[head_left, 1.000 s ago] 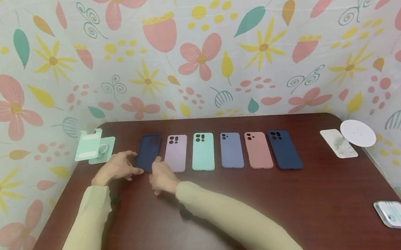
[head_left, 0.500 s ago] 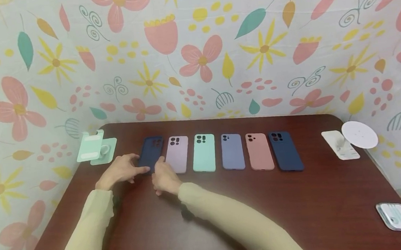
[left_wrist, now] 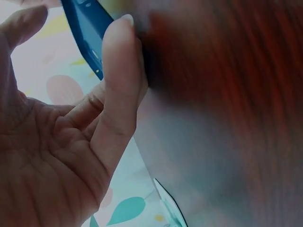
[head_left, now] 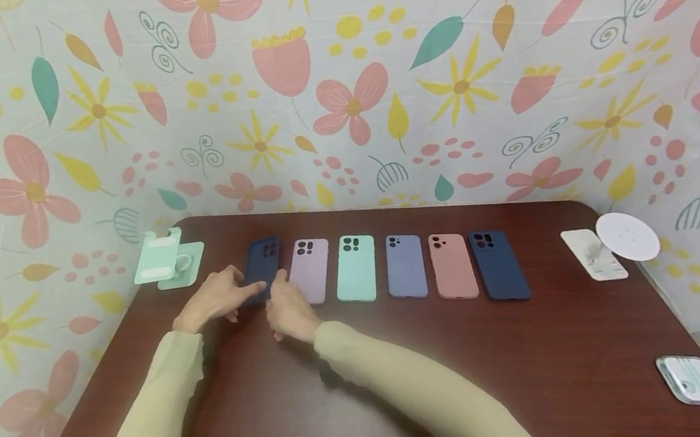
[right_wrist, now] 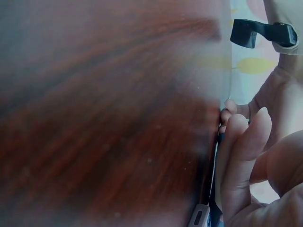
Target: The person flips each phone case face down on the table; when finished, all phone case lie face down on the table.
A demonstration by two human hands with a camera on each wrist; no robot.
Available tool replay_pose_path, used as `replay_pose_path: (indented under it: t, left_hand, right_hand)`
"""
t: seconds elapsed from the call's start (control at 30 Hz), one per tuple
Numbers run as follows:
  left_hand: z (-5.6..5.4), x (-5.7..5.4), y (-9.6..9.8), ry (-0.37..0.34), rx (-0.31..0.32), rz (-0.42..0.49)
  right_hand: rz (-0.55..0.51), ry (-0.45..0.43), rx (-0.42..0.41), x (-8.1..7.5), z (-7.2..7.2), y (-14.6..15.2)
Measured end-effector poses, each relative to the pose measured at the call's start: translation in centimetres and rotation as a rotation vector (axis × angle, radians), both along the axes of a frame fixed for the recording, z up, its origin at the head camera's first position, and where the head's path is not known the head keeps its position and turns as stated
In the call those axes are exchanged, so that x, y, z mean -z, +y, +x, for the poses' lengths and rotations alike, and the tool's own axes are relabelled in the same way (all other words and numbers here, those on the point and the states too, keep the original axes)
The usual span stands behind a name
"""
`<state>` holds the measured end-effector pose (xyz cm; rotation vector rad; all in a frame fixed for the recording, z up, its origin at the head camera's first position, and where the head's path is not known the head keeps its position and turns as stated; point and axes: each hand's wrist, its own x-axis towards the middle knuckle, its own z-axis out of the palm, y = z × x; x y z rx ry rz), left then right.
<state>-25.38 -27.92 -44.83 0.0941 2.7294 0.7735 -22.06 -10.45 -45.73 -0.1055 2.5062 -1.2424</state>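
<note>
A dark blue phone case [head_left: 263,260] at the left end of a row of phone cases has its camera cut-outs at the top right. It is slightly tilted, its right edge raised. My left hand [head_left: 218,296] holds its lower left part, the thumb lying across the lower face; the left wrist view shows the case [left_wrist: 90,33] beyond the thumb. My right hand [head_left: 290,310] is at the lower right edge, fingers bent and seemingly touching it. Whether it grips the case is hidden. A lilac phone case [head_left: 311,271] lies just right of that hand.
Mint [head_left: 355,268], periwinkle [head_left: 406,266], pink [head_left: 453,267] and navy [head_left: 499,265] phone cases continue the row. A mint stand [head_left: 157,258] is at the left edge, a white stand [head_left: 624,237] at the right. Boxed earphones [head_left: 693,379] lie near the front right of the brown table [head_left: 402,361].
My left thumb has slid further over the dark blue case. The case has gone from flat to tilted, its right edge rising. My right hand has barely moved.
</note>
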Motion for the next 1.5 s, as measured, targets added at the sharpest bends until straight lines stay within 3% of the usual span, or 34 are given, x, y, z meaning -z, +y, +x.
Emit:
replay_pose_path:
  t: [0.27,0.47,0.7,0.9,1.1,1.3,1.37,1.5]
  left_hand:
    - [0.0,0.2,0.3,0.03,-0.023,0.004]
    - [0.3,-0.2,0.7,0.007,-0.054,-0.026]
    - [0.2,-0.5,0.9,-0.009,-0.07,-0.022]
    - [0.0,-0.1,1.0,-0.04,-0.08,0.117]
    - [-0.3,0.6,0.3,-0.15,-0.083,0.34]
    - [-0.3,0.7,-1.0,-0.267,-0.112,0.534]
    - [-0.3,0.6,-1.3,-0.259,-0.128,0.574]
    - [-0.3,0.2,-1.4,-0.173,-0.145,0.655]
  right_hand:
    - [-0.061,0.062,0.001,-0.1,0.5,0.1]
    - [-0.083,0.108,-0.007,-0.5,0.9,0.0]
    - [-0.108,0.101,0.013,-0.6,1.0,-0.2]
    - [-0.136,0.128,-0.006,1.2,-0.2,-0.4]
    - [-0.144,0.065,-0.033,0.7,-0.5,0.0]
    - [-0.093,0.035,-0.052,1.9,-1.7,-0.5]
    - [-0.084,0.024,-0.058,2.4,-2.1,-0.7]
    - [-0.071,0.009,-0.065,2.3,-2.1,-0.9]
